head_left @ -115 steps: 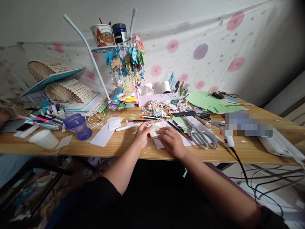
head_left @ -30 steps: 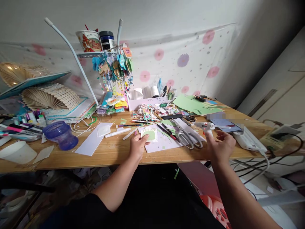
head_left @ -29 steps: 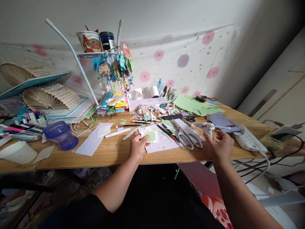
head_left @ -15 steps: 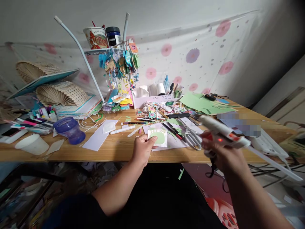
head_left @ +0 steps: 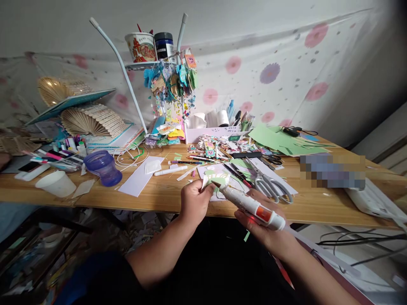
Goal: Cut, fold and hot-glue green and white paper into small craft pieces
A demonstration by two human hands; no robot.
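The table point(head_left: 152, 195) spans the middle of the frame and carries the loose craft stock, leaving its front edge as the work zone. Scissors point(head_left: 269, 184) lie right of centre, within reach. The right hand point(head_left: 265, 228), lower centre-right, grips a white glue gun point(head_left: 251, 204) angled up-left, so the nozzle meets the card point(head_left: 213, 181). The left hand point(head_left: 194, 202) pinches that card at frame centre, lifted off the table, steadying it for the nozzle. The card is small, white, with a green patch.
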